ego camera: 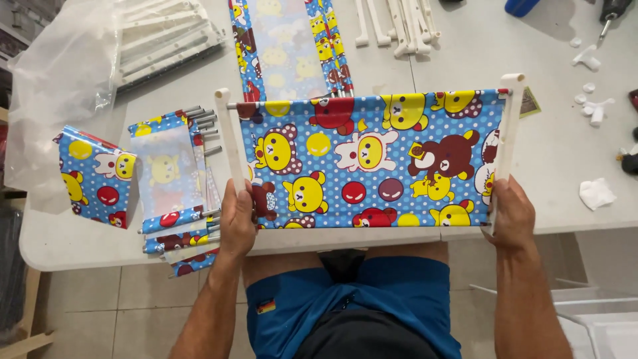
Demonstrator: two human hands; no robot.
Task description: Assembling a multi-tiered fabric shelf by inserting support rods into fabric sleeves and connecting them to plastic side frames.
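A person's 2 bare hands hold a blue cartoon-bear fabric panel (372, 159) stretched flat at the near edge of a pale desk (558, 139). The left hand (237, 216) is closed around the white left rail (231, 143); the right hand (510, 213) is closed around the white right rail (508, 126). The panel's long axis runs left to right between both grips, equally near each. Further left lie stacked matching panels (174, 179); beyond, white plastic bars (399, 23) and a clear bag (60, 80).

Left hand (238, 219), right hand (512, 214) grip white side bars of cartoon-print panel (372, 159) on table (565, 153).
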